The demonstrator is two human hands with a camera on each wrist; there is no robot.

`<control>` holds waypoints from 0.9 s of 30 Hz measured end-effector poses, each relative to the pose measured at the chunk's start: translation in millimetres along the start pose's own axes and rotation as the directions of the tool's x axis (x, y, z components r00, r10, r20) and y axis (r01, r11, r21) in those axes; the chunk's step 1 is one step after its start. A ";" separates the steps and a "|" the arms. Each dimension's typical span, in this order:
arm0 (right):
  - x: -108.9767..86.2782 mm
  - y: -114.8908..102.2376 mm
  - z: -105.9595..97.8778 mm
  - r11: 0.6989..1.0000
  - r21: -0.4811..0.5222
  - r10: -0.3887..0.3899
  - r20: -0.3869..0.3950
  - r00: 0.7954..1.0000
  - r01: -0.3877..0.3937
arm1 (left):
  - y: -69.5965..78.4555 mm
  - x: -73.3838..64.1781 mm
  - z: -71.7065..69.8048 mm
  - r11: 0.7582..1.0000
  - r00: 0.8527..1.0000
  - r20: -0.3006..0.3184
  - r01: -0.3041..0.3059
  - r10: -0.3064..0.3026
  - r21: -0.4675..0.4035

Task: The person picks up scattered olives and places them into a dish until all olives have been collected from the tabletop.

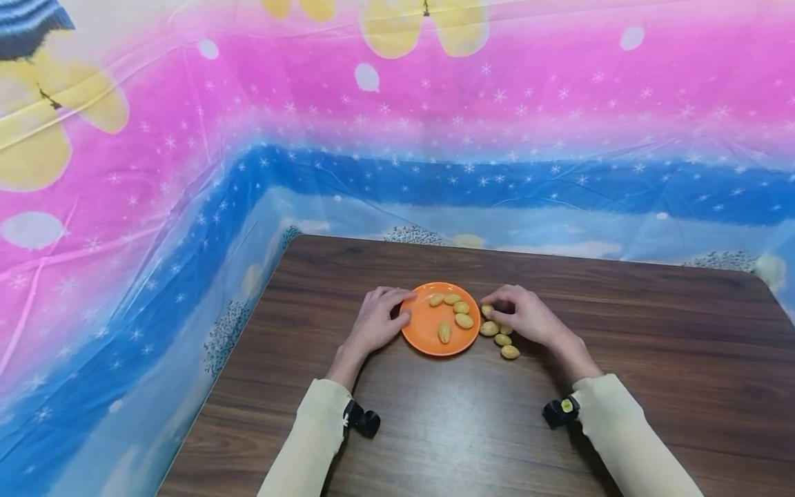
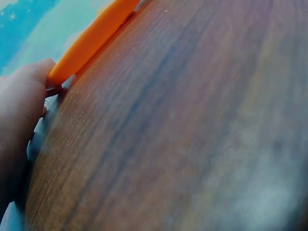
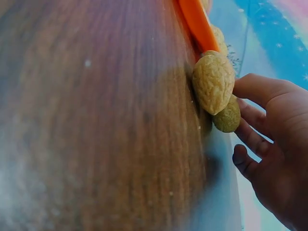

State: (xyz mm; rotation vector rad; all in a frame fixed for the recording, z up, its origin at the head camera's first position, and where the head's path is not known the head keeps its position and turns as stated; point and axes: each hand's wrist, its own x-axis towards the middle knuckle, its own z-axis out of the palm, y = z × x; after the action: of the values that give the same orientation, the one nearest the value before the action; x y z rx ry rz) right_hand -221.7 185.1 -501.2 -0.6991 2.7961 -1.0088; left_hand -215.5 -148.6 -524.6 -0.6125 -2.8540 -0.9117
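Observation:
An orange plate [image 1: 428,343] lies on the table with several wrinkled, yellow-brown oval nuts [image 1: 463,321] on it. At the plate's left rim, the thumb and fingers of my left hand [image 1: 375,321] hold the edge; the left wrist view shows the thumb against the orange rim [image 2: 91,43]. Just right of the plate, my right hand [image 1: 528,314] pinches a nut [image 1: 487,310] between thumb and index finger. More loose nuts [image 1: 510,352] lie under and beside that hand. In the right wrist view, a large wrinkled nut [image 3: 214,82] partly covers a darker one [image 3: 227,117] near the fingers.
The brown wooden table [image 1: 435,428] has a rounded far corner on each side. A pink and blue printed cloth [image 1: 435,124] hangs behind it and along its left side. A small black camera sits on each wrist, below the cream sleeves [image 1: 627,421].

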 end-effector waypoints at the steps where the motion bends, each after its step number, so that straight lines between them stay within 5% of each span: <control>1: 0.0 -0.9 -0.4 1.000 0.003 0.002 -0.004 1.000 -0.002 | 0.0 0.2 0.2 1.000 1.000 0.000 -0.001 0.001 0.002; 27: -2.2 -40.7 0.5 0.991 0.001 -0.131 -0.049 0.990 0.131 | -1.1 1.4 1.7 1.000 1.000 0.004 0.005 -0.005 0.000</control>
State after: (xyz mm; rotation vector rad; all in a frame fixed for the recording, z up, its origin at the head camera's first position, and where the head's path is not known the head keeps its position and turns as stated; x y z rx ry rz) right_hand -203.8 158.3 -476.4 -0.8802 2.8205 -1.0667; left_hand -217.1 -148.0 -526.3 -0.6078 -2.8608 -0.9119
